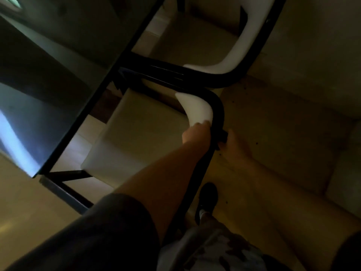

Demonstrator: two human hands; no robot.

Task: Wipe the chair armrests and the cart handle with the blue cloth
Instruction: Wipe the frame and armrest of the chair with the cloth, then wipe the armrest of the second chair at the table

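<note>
Left of the near chair's black armrest (215, 112), a glass table (58, 75) is sitting. The left hand (196, 133) is closing on the armrest's inner side; just right of it, the right hand (232, 143) is gripping its outer side. I cannot see the blue cloth, so progress is unclear; the far chair (224, 61) likely remains.

Dark glass table (58, 79); black shoe (208, 198) on tan floor (283, 124).
</note>
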